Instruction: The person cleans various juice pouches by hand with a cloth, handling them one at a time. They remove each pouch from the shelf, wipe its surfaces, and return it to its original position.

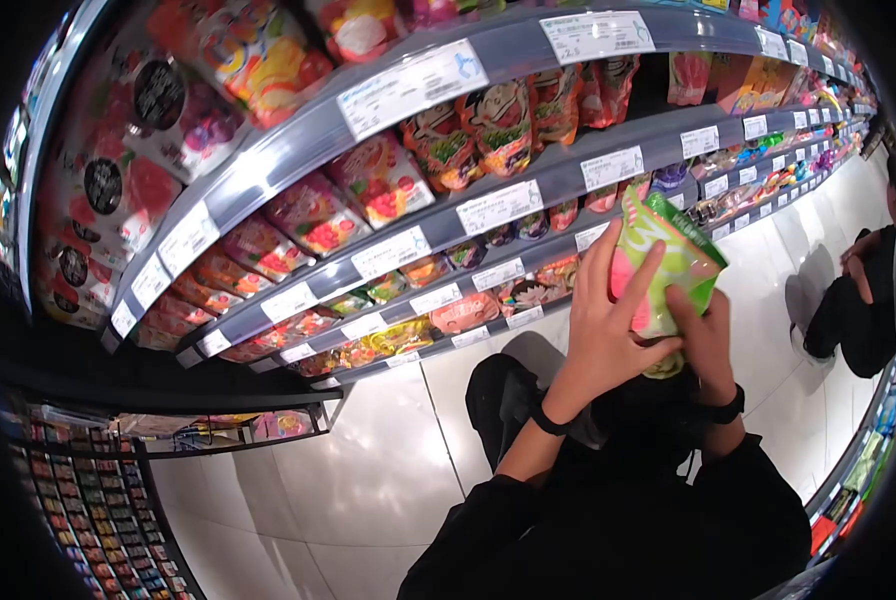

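Note:
A green and pink candy bag (658, 255) is held up in front of my chest, tilted, beside the shelf fronts. My left hand (608, 335) grips its left side, with fingers spread over the printed face. On the lower right edge, my right hand (706, 335) closes round the bag, its thumb on the front and its other fingers mostly hidden behind. Both wrists carry dark bands. Nearest to the bag are hanging pouches (608, 92) and price labels (613, 168) on the shelf edges.
Curved shelves (298, 245) packed with colourful candy bags (378, 182) run along the left and ahead. A lower rack (268, 428) stands at the left. Pale tiled floor (368, 480) lies below. Another person in dark clothes (853, 320) is low down at the right, near another shelf (868, 470).

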Tool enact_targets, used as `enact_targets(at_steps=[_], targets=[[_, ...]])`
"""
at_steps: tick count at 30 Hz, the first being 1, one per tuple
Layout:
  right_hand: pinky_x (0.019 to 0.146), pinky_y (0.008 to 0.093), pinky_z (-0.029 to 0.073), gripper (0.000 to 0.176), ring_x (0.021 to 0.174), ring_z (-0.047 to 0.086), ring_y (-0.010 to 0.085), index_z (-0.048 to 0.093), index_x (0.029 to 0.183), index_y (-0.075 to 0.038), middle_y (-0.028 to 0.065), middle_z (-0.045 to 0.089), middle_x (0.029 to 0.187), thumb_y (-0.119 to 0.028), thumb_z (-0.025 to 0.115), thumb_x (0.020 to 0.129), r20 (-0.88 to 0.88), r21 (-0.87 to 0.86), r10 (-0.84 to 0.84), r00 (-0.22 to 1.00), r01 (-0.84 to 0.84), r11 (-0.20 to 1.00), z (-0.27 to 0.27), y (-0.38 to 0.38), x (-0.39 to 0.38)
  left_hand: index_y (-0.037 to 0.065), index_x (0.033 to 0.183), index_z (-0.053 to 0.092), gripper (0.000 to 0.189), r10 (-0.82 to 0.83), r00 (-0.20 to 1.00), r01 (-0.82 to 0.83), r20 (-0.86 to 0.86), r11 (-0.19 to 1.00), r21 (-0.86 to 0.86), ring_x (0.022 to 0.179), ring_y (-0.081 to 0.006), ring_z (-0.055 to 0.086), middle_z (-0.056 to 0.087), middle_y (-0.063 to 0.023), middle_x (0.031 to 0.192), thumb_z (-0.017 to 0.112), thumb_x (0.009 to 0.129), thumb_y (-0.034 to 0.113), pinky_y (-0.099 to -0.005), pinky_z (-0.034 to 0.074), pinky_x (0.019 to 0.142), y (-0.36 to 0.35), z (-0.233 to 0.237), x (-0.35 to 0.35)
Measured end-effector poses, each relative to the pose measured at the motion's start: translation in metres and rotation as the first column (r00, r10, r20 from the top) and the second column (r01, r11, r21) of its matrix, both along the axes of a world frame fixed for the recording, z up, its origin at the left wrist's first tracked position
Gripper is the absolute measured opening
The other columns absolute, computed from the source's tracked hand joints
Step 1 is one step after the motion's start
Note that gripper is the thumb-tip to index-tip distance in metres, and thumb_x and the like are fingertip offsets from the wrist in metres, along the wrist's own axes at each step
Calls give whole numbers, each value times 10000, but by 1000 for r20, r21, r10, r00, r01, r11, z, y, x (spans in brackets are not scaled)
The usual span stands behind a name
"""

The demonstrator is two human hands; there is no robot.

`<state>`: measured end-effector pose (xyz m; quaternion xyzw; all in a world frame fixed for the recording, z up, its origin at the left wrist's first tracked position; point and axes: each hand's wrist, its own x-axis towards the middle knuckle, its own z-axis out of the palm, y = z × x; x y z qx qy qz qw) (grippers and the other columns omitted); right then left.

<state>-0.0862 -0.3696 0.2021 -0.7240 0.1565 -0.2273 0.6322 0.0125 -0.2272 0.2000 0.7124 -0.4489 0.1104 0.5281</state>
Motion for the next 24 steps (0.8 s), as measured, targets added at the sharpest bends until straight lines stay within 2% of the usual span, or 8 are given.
enact_targets(at_steps=[2, 4, 5, 7, 11, 18, 22, 24], targets=[[791, 271, 527, 316, 883, 660, 108, 667, 1165, 60, 85, 727, 1038, -206, 637, 998, -45, 95, -65, 997, 69, 993, 10, -41, 5, -7, 1463, 470, 932, -156, 945, 81, -286, 963, -257, 1371, -305, 463, 380, -221, 1518, 917, 688, 252, -436, 476, 1029, -11, 13, 14], [787, 265, 532, 312, 863, 674, 109, 667, 1163, 53, 74, 727, 1034, -212, 628, 1003, 48, 199, -52, 997, 42, 979, 14, -83, 15, -53, 1418, 476, 677, -356, 698, 7, -621, 871, -492, 1172, -200, 592, 544, -164, 1340, 797, 853, 134, -342, 514, 933, -32, -2, 30], [781, 260, 532, 328, 865, 676, 109, 664, 1162, 50, 76, 726, 1043, -237, 630, 1007, 84, 225, -58, 995, 38, 974, 16, -102, 19, -41, 1330, 555, 413, -258, 811, 15, -525, 907, -422, 956, -141, 638, 634, -111, 1145, 666, 935, 8, -274, 521, 828, -41, -8, 41], [798, 277, 548, 345, 887, 697, 142, 643, 1193, 49, 105, 724, 1078, -241, 633, 1006, 157, 293, -88, 984, 39, 955, 29, -128, 28, -4, 1179, 667, 279, 20, 950, -112, -311, 953, -282, 758, -127, 639, 662, -78, 943, 707, 903, -1, -263, 511, 677, -55, 0, 56], [839, 297, 560, 354, 935, 712, 177, 621, 1227, 53, 138, 717, 1131, -228, 619, 1012, 217, 393, -109, 970, 16, 919, 45, -177, 49, 38, 1151, 704, 294, 490, 869, -485, 76, 871, -72, 612, -247, 613, 622, -93, 822, 751, 861, 31, -322, 476, 542, -82, 20, 84], [874, 312, 554, 368, 974, 708, 187, 620, 1237, 61, 154, 708, 1168, -232, 613, 1015, 248, 421, -35, 968, -75, 904, 36, -216, 93, 31, 1096, 689, 266, 667, 630, -639, 397, 736, -223, 678, -301, 625, 639, -113, 905, 744, 837, 9, -369, 512, 571, -129, 50, 123], [880, 312, 551, 393, 978, 709, 197, 617, 1234, 80, 167, 705, 1175, -238, 627, 1003, 259, 402, 30, 965, -136, 905, 34, -218, 103, 23, 1035, 693, 161, 707, 591, -739, 388, 668, -90, 713, -348, 629, 643, -139, 901, 714, 877, 42, -455, 507, 593, -147, 60, 130], [882, 315, 548, 415, 978, 709, 204, 616, 1230, 92, 171, 706, 1172, -244, 643, 989, 262, 414, 65, 963, -173, 894, 33, -218, 104, -2, 996, 656, 193, 568, 765, -642, 303, 710, 290, 695, -356, 597, 603, -160, 897, 715, 813, 13, -444, 502, 634, -146, 66, 138]])
